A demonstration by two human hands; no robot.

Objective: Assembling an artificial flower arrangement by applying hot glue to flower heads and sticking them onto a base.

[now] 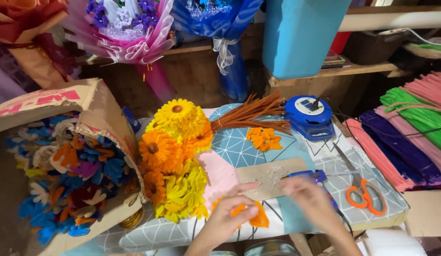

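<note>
My left hand grips an orange fuzzy petal piece low on the patterned tabletop. My right hand, blurred by motion, hovers just right of it with fingers spread, over a blue glue gun and beside a brown cardboard scrap. A heap of finished yellow and orange fuzzy flowers lies to the left. Loose orange petals sit further back near a bundle of brown stems.
An open cardboard box of mixed coloured petals stands at left. Orange-handled scissors lie at right, a blue round device behind them. Bundles of pink, purple and green fuzzy wire fill the right side. Wrapped bouquets stand at the back.
</note>
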